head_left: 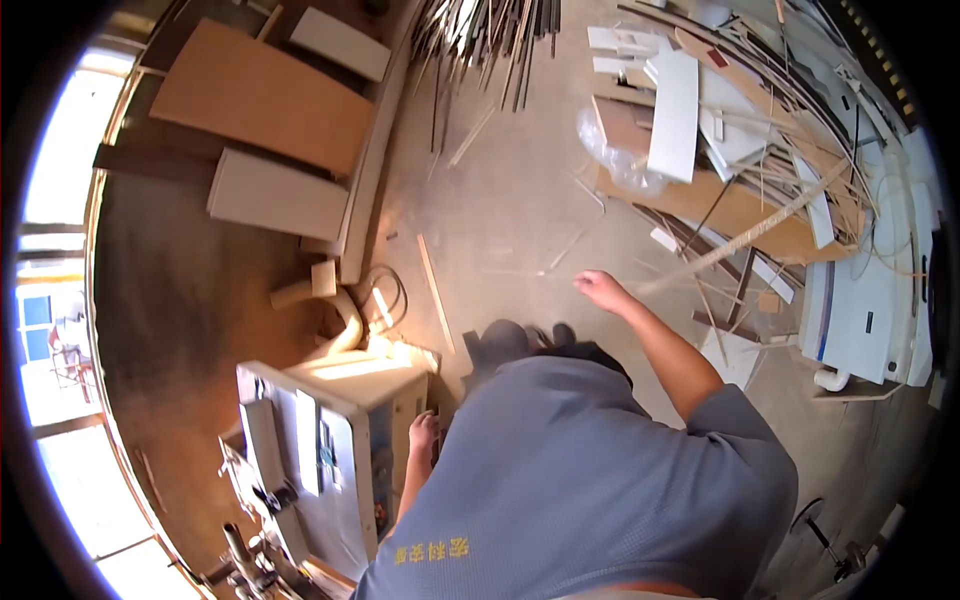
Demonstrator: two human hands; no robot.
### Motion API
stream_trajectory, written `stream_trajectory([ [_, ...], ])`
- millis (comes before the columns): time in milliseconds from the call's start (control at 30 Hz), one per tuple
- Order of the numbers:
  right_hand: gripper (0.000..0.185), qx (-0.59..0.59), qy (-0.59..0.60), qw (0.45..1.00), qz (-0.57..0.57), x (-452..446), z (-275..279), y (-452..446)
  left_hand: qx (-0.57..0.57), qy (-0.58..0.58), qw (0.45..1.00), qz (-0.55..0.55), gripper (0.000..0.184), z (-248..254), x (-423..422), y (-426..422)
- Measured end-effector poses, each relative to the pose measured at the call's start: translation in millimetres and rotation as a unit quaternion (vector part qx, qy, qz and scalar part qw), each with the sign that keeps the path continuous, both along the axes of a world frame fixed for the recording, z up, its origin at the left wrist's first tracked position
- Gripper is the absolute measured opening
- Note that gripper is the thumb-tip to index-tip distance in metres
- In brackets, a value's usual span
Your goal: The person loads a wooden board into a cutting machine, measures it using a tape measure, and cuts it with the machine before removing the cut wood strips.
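Note:
My right hand (pixel 602 291) is held out over the concrete floor, fingers loosely bent, with nothing visible in it. To its right lies a long wooden strip (pixel 760 228), whose near end is blurred and fades out a little way from the hand; I cannot tell whether they touch. Low beside my body, my left hand (pixel 424 430) is close to the side of a machine cabinet (pixel 345 400). Its fingers are partly visible, loosely bent and holding nothing I can make out; whether it touches the cabinet is unclear.
A heap of offcut boards and strips (pixel 675 115) covers the right side, against a pale machine (pixel 860 310). Thin dark strips (pixel 490 40) are piled at the top. Large panels (pixel 265 95) lie upper left. A narrow wooden strip (pixel 435 293) and a bent thin strip (pixel 580 235) lie on the floor.

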State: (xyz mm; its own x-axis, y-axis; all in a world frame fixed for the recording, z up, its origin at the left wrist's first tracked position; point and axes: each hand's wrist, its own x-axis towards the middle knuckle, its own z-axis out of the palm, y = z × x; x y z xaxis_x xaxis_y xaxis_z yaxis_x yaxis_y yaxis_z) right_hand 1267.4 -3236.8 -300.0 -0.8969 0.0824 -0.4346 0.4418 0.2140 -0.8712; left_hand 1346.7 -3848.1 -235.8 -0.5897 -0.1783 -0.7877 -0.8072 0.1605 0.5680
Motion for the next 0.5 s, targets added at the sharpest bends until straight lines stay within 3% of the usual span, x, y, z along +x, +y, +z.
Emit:
stream_trajectory([
  [100, 0.039, -0.075, 0.038, 0.996, 0.023, -161, 64, 19, -0.076, 0.045, 0.984, -0.154, 0.031, 8, -114, 49],
  [200, 0.038, -0.211, 0.093, 0.973, -0.013, -293, 105, 36, -0.102, 0.007, 0.962, -0.254, 0.032, -32, -216, 69],
  [300, 0.037, -0.220, 0.125, 0.967, -0.018, -397, 131, 65, -0.135, -0.048, 0.926, -0.350, 0.033, -61, -355, 89],
  [333, 0.037, -0.223, 0.133, 0.964, -0.058, -464, 147, 99, -0.131, -0.065, 0.918, -0.368, 0.033, -63, -427, 103],
  [500, 0.035, -0.222, 0.141, 0.945, -0.197, -538, 188, 199, -0.120, -0.145, 0.929, -0.319, 0.034, -61, -763, 214],
])
